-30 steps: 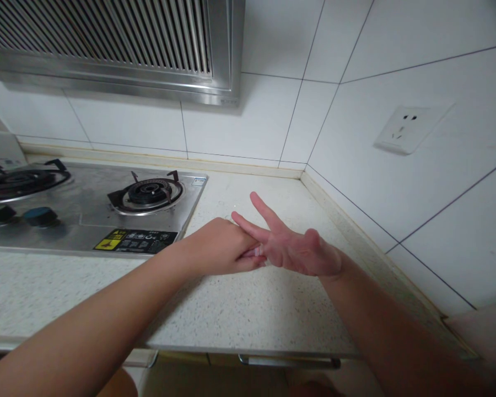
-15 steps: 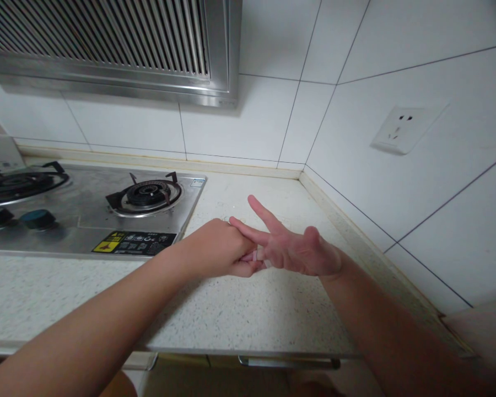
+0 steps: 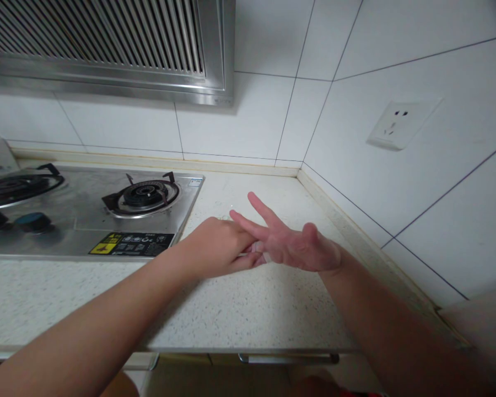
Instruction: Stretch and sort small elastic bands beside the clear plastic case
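Contact between left hand (image 3: pixel 219 246) and right hand (image 3: pixel 293 248) above one tabletop (image 3: pixel 273 314)

Hands: two, both bare, joined over the tabletop just right of the hob (image 3: pixel 82 207). Two of the right hand's fingers (image 3: pixel 262 208) are stretched out and stand apart; the nearer overlaps the left hand in view, contact there not confirmed. The right hand lies palm up, its one thumb (image 3: pixel 310 232) raised clear of the grip. Its other two fingers are clamped by the left hand and partly hidden; how far they bend cannot be told. The left hand is back upward, fingers together around them, its thumb on the near side. One small pale patch shows at the join, too blurred to identify.

Forearms (image 3: pixel 107 325): two, entering from the lower left and lower right.

Hob: one, steel. Burners (image 3: pixel 146 194): two, the left one cut by the edge of view. Knobs (image 3: pixel 33 221): two, both left of the right burner. Labels (image 3: pixel 130 244): two, one black and yellow at the front, one small and pale at the far right corner.

Hood (image 3: pixel 107 80): one, slatted, above the hob. Tiled walls (image 3: pixel 268 118): two, meeting behind the tabletop. Socket (image 3: pixel 403 125): one, on the right wall. Handle (image 3: pixel 289 359): one in plain view, below the tabletop's front edge.
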Demonstrator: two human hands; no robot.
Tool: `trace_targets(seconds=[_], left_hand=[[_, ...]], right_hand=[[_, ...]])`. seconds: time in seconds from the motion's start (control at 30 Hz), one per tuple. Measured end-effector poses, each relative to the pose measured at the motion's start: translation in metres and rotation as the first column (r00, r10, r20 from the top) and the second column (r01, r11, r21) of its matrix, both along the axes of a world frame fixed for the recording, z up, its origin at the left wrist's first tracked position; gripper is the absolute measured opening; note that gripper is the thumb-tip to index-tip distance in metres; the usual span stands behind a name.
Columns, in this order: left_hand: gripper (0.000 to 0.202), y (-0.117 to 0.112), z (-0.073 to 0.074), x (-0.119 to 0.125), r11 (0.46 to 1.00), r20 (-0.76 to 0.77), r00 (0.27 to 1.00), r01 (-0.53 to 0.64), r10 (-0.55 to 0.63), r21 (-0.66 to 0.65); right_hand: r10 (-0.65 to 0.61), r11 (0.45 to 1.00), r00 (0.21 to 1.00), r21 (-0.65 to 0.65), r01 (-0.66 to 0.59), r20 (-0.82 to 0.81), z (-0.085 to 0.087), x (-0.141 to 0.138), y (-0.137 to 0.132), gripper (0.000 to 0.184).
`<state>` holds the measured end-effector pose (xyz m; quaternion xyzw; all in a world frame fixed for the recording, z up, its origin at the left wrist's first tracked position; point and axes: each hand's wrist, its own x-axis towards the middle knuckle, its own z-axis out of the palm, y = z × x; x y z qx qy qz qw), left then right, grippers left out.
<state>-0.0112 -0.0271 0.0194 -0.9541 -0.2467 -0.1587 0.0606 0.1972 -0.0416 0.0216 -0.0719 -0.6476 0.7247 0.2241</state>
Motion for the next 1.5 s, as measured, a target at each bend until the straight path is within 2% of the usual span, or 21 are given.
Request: trace_targets(seconds=[0.07, 0.13, 0.23, 0.47, 0.63, 0.83, 1.0, 1.27, 1.5], left_hand=[[0.03, -0.002, -0.001, 0.003, 0.998, 0.063, 0.998, -0.028, 0.024, 0.06], [0.033, -0.003, -0.003, 0.007, 0.996, 0.068, 0.998, -0.004, -0.002, 0.087], [0.039, -0.001, -0.005, 0.009, 0.997, -0.018, 1.0, 0.003, -0.001, 0.075], [0.042, 0.004, 0.0, 0.003, 0.991, -0.136, 0.982, -0.131, 0.129, -0.004], [0.035, 0.006, 0.0, -0.001, 0.994, -0.154, 0.983, -0.102, 0.096, -0.034], [0.039, 0.002, -0.003, 0.005, 0.998, -0.092, 0.995, -0.053, 0.049, -0.044], [0.044, 0.002, 0.001, 0.007, 0.993, -0.138, 0.986, -0.104, 0.096, -0.049], [0.049, 0.001, 0.002, 0.002, 0.987, -0.17, 0.975, -0.154, 0.144, -0.05], [0.037, 0.002, 0.003, -0.002, 0.989, -0.155, 0.981, -0.131, 0.12, -0.063]], right_hand=[[-0.029, 0.999, 0.999, 0.038, 0.031, -0.041, 0.002, -0.001, -0.004, 0.094], [-0.04, 0.998, 0.998, 0.053, 0.043, -0.055, 0.003, -0.002, -0.007, 0.094], [-0.038, 0.998, 0.999, 0.057, 0.04, -0.034, 0.001, -0.003, -0.007, 0.096], [-0.065, 0.995, 0.998, 0.069, 0.065, -0.005, 0.0, 0.006, 0.003, 0.097], [-0.075, 0.993, 0.994, 0.093, 0.067, 0.076, 0.0, 0.014, 0.005, 0.099], [-0.049, 0.995, 0.998, 0.094, 0.044, 0.048, -0.004, 0.002, 0.001, 0.1], [-0.047, 0.997, 0.999, 0.059, 0.047, -0.011, -0.001, 0.001, 0.001, 0.101], [-0.11, 0.991, 0.993, 0.085, 0.106, 0.049, -0.003, 0.01, 0.005, 0.097], [-0.15, 0.985, 0.983, 0.097, 0.139, 0.106, -0.004, 0.015, 0.011, 0.1]])
